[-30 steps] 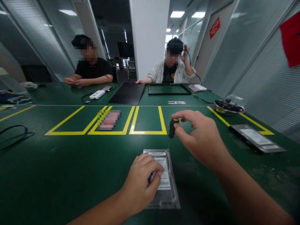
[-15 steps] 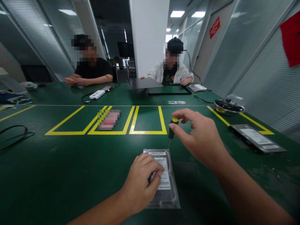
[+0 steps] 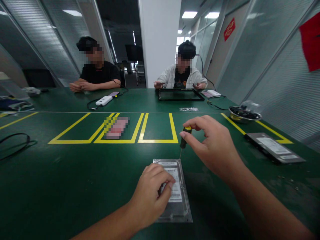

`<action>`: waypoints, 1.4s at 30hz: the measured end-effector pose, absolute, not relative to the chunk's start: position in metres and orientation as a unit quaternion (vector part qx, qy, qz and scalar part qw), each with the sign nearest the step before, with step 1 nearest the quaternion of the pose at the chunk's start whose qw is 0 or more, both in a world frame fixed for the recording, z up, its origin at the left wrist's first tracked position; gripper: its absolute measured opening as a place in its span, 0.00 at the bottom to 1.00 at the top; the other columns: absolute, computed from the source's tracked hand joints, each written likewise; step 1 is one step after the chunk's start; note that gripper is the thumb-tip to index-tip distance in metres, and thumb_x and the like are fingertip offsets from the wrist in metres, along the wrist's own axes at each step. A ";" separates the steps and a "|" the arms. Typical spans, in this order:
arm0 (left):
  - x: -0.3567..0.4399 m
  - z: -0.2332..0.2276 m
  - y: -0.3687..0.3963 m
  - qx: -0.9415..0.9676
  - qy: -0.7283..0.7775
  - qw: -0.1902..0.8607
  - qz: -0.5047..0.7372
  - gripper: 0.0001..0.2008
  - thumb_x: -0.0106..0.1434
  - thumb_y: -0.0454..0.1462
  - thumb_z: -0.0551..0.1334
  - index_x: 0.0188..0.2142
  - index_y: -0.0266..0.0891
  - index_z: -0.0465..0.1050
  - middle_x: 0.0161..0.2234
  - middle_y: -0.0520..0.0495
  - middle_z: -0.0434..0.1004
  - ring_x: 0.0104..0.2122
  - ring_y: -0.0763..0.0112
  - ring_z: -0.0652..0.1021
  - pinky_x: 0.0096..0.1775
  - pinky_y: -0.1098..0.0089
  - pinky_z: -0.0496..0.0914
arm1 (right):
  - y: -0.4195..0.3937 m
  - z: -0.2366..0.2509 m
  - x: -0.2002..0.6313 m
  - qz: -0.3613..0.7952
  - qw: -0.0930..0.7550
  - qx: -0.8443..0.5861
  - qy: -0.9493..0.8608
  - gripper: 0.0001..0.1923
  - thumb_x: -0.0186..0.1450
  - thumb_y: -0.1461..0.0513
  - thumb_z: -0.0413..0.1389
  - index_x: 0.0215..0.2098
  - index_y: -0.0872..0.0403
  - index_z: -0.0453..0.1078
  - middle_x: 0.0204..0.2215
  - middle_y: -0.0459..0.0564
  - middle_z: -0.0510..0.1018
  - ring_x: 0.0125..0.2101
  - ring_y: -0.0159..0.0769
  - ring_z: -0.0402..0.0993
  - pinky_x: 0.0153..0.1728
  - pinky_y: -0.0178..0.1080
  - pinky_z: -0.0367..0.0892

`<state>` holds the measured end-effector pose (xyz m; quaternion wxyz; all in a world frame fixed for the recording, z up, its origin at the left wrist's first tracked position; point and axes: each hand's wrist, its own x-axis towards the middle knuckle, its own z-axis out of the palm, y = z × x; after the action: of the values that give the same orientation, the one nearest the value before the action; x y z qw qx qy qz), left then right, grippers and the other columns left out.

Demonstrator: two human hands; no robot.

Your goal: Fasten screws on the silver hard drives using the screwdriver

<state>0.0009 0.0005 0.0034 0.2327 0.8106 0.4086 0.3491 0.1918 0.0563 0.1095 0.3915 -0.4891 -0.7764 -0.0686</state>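
— Hands first: what have you got on your feed?

— I see my left hand (image 3: 150, 196) curled down on the hard drive (image 3: 175, 193), fingers pressing its labelled top. My right hand (image 3: 212, 146) is pinched shut on the screwdriver (image 3: 183, 138), thumb and fingertips around the yellow-capped handle.

— Where does the drive sit?

— Flat on the green counter (image 3: 62, 180), right in front of me, just short of the yellow taped boxes (image 3: 155, 128). The screwdriver stands nearly upright with its thin tip at the drive's far right corner.

— What worries you from here?

— I judge the tip could skip out of the screw head. The shaft is very slim and I hold only the top of the handle, so a small tilt would let it slide across the metal lid and scratch it. If my left hand eases off, the drive might also turn on the smooth mat.

— Surfaces?

— The drive is a flat grey metal slab with rounded ridges and a white paper label. The handle looks like dark plastic, the counter matte and slightly scuffed. At the right lie a dark flat slab with labels (image 3: 275, 146) and a shiny steel bowl (image 3: 243, 115). 2 people sit at the far side, well apart from my hands.
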 end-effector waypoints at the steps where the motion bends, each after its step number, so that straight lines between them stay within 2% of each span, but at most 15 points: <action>1: 0.001 0.004 0.001 0.810 0.408 0.233 0.349 0.07 0.61 0.29 0.57 0.33 0.40 0.73 0.33 0.49 0.75 0.38 0.63 0.73 0.42 0.61 0.62 | 0.056 0.109 0.192 -0.071 0.392 -0.489 -0.775 0.04 0.61 0.62 0.60 0.36 0.53 0.73 0.33 0.49 0.77 0.37 0.40 0.72 0.38 0.41 0.64; 8: 0.000 0.004 0.000 0.811 0.410 0.231 0.348 0.07 0.61 0.30 0.58 0.34 0.40 0.74 0.33 0.48 0.75 0.38 0.62 0.73 0.43 0.60 0.63 | 0.056 0.109 0.192 -0.077 0.397 -0.489 -0.773 0.06 0.61 0.65 0.58 0.37 0.53 0.71 0.35 0.48 0.79 0.36 0.40 0.73 0.38 0.41 0.63; 13: 0.000 0.004 0.001 0.810 0.409 0.231 0.351 0.07 0.62 0.30 0.57 0.34 0.40 0.74 0.33 0.48 0.76 0.38 0.62 0.73 0.43 0.61 0.63 | 0.056 0.110 0.192 -0.078 0.397 -0.487 -0.774 0.04 0.61 0.61 0.59 0.35 0.52 0.71 0.33 0.49 0.77 0.36 0.41 0.73 0.36 0.40 0.63; 22: 0.001 0.004 0.001 0.812 0.411 0.233 0.343 0.07 0.62 0.30 0.57 0.33 0.40 0.73 0.33 0.49 0.75 0.38 0.62 0.73 0.43 0.60 0.63 | 0.055 0.110 0.192 -0.074 0.392 -0.491 -0.775 0.05 0.61 0.64 0.58 0.37 0.53 0.72 0.35 0.49 0.79 0.36 0.40 0.73 0.37 0.41 0.63; 29: 0.001 0.005 0.001 0.811 0.410 0.234 0.347 0.07 0.61 0.30 0.57 0.32 0.40 0.73 0.33 0.48 0.75 0.37 0.62 0.73 0.42 0.61 0.63 | 0.055 0.111 0.192 -0.077 0.392 -0.489 -0.775 0.04 0.61 0.62 0.58 0.35 0.53 0.71 0.33 0.49 0.78 0.36 0.40 0.73 0.34 0.40 0.63; 34: 0.000 0.004 0.000 0.812 0.410 0.235 0.344 0.07 0.62 0.30 0.57 0.33 0.40 0.73 0.33 0.48 0.75 0.38 0.62 0.73 0.43 0.60 0.63 | 0.055 0.110 0.191 -0.072 0.395 -0.492 -0.772 0.07 0.61 0.64 0.56 0.38 0.53 0.72 0.34 0.49 0.79 0.36 0.40 0.73 0.35 0.40 0.64; 42: 0.000 0.004 0.001 0.812 0.405 0.236 0.348 0.07 0.62 0.30 0.57 0.33 0.40 0.73 0.33 0.49 0.75 0.38 0.63 0.72 0.42 0.61 0.62 | 0.055 0.112 0.191 -0.077 0.391 -0.486 -0.778 0.03 0.61 0.63 0.59 0.34 0.52 0.71 0.33 0.48 0.78 0.36 0.40 0.73 0.36 0.40 0.64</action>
<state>0.0004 0.0013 0.0039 0.2362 0.8121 0.4048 0.3477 0.1911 0.0548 0.1120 0.3909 -0.4861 -0.7778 -0.0767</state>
